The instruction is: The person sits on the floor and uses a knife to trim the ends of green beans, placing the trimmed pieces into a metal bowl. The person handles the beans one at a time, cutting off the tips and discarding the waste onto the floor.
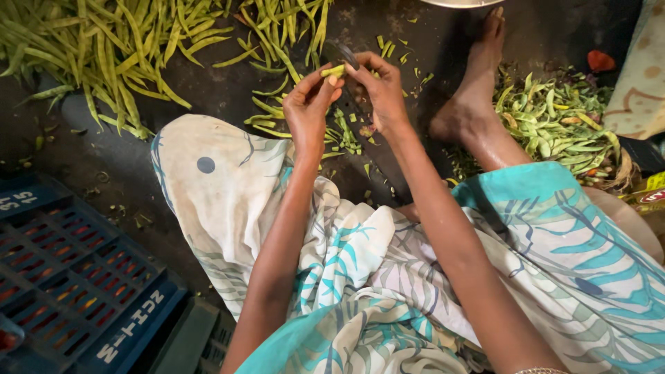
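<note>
Big pile of whole beans (118, 48) upper left, uncut. Left hand (308, 104) and right hand (379, 90) both pinch one bean pod (333, 70) against the floor blade (341, 54). Cut pieces (346, 135) below (few). Trimmed heap (554, 121) right. Judging: most left.

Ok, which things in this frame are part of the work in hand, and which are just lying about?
In use:
left hand and right hand, pinching one green bean pod
dark curved upright blade
small cut green bean pieces
heap of long whole green bean pods

Lying about:
blue plastic slatted crate
pile of green trimmings beside the bare foot
</note>
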